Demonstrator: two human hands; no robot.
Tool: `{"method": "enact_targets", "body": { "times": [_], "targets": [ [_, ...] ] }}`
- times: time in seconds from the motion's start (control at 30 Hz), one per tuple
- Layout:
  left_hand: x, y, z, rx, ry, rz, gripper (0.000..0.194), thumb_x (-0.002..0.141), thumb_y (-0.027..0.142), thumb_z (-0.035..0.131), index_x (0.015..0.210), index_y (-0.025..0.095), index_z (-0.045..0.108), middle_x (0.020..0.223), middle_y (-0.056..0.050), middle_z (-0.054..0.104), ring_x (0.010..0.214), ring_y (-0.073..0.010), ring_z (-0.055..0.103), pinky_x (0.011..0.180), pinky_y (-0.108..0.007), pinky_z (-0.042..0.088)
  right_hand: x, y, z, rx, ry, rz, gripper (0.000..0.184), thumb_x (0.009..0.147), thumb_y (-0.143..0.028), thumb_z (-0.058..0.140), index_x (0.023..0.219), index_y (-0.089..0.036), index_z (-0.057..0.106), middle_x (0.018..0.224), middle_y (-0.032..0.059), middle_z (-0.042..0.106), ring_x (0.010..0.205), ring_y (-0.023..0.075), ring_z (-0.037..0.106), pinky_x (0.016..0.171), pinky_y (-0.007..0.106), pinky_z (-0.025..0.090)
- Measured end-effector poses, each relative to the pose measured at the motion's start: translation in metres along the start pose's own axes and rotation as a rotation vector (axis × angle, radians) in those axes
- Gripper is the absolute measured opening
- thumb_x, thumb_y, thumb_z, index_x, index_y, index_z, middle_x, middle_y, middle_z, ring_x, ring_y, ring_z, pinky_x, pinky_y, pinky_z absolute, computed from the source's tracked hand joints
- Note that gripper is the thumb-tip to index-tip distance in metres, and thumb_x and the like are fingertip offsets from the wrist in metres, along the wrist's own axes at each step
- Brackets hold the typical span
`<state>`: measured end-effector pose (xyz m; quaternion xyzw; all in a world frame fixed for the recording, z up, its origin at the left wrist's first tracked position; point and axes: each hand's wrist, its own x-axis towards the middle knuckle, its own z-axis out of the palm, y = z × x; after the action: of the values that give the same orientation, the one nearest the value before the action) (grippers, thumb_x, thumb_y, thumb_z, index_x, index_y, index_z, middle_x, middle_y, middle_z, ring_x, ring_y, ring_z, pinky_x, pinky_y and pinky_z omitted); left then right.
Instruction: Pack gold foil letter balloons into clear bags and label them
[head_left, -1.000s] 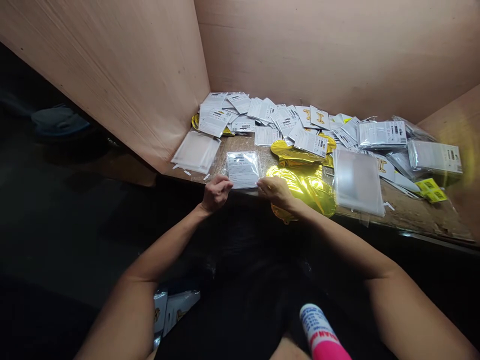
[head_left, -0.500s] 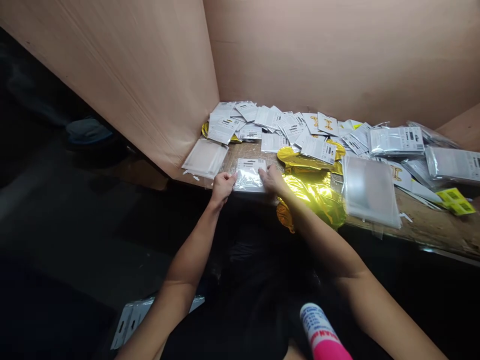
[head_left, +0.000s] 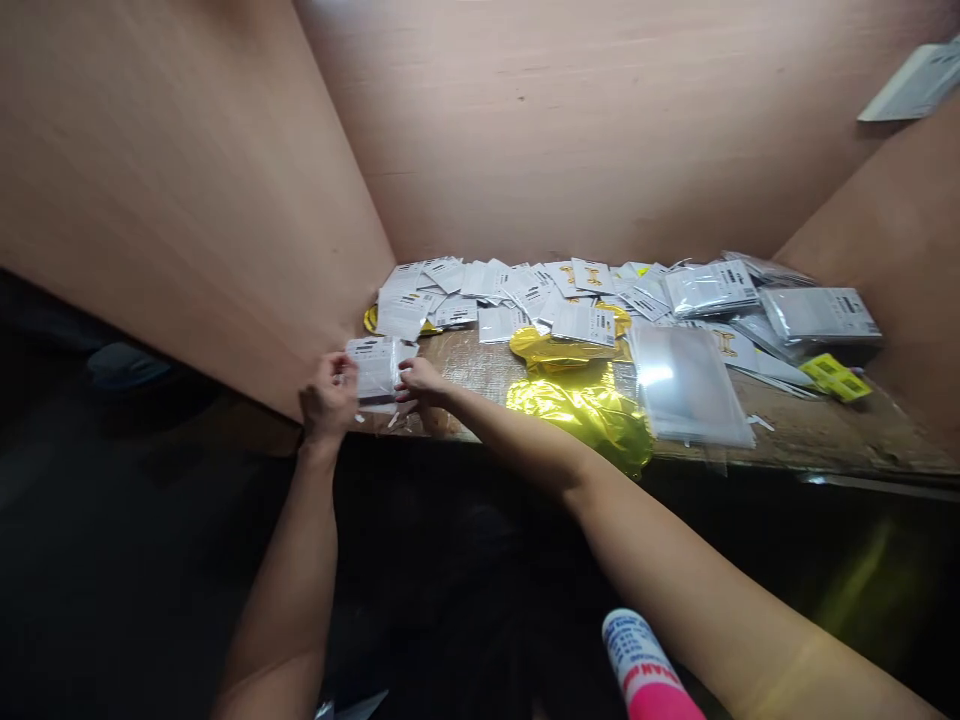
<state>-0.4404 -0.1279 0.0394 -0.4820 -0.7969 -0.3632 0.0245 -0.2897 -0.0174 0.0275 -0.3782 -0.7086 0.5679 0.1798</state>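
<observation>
A clear plastic packet with a white printed card [head_left: 375, 368] lies between my hands at the left end of the bench, over the spot of the clear bag stack. My left hand [head_left: 328, 395] is at its left edge, with fingers curled and slightly blurred. At the right edge, my right hand [head_left: 420, 382] pinches the packet with bent fingers. Gold foil balloons [head_left: 577, 410] lie right of my right forearm. Behind my hands is a loose pile of white printed cards [head_left: 525, 290].
Clear plastic bags [head_left: 690, 385] are stacked right of the foil. Filled packets [head_left: 817, 315] and yellow labels [head_left: 836, 377] are farther right. Wooden panels [head_left: 570, 130] enclose the bench's back and sides. A pink-and-white tube [head_left: 641, 660] projects at the bottom.
Both hands and the packet have moved left, from the middle of the bench onto the area of the left bag stack. The camera view has shifted too.
</observation>
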Motion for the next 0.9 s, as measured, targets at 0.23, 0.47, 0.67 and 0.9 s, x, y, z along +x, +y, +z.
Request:
{"method": "enact_targets", "body": {
  "times": [0.23,0.47,0.67,0.9],
  "targets": [
    [-0.011,0.001,0.059,0.317,-0.241,0.031,0.065,0.100,0.048,0.052,0.151,0.009,0.060,0.167,-0.028,0.050,0.153,-0.0515,0.044,0.125,-0.071,0.033,-0.008,0.018,-0.143,-0.308,0.042,-0.128,0.010,0.097,-0.024,0.075,0.090,-0.016,0.079,0.098,0.0057,0.080,0.098,0.0223,0.071,0.094,0.029,0.050],
    [0.035,0.126,0.118,-0.490,-0.451,0.179,0.047,0.093,0.055,0.070,0.124,0.019,0.077,0.122,-0.014,0.080,0.113,-0.0332,0.075,0.105,-0.047,0.058,-0.066,0.060,-0.370,-1.232,0.200,0.338,0.052,0.086,-0.032,0.086,0.133,-0.014,0.072,0.135,0.0216,0.075,0.126,0.0384,0.069,0.107,0.047,0.049],
    [0.053,0.235,0.215,-1.028,-0.419,0.146,0.023,0.079,0.033,0.088,0.094,0.018,0.080,0.100,-0.012,0.080,0.105,-0.0317,0.075,0.105,-0.043,0.055,-0.095,0.091,-0.387,-1.292,0.016,0.198,0.033,0.093,-0.021,0.072,0.126,-0.016,0.071,0.138,0.0199,0.073,0.128,0.0363,0.067,0.105,0.045,0.047],
    [0.030,0.257,0.228,-0.976,-0.411,0.258,0.038,0.074,0.013,0.090,0.110,0.020,0.081,0.116,-0.017,0.080,0.145,-0.0413,0.058,0.116,-0.043,0.047,-0.079,0.059,-0.380,-1.103,0.201,-0.362,0.033,0.108,-0.027,0.058,0.139,-0.022,0.069,0.144,0.0150,0.071,0.135,0.0333,0.061,0.121,0.051,0.034]
  ]
}}
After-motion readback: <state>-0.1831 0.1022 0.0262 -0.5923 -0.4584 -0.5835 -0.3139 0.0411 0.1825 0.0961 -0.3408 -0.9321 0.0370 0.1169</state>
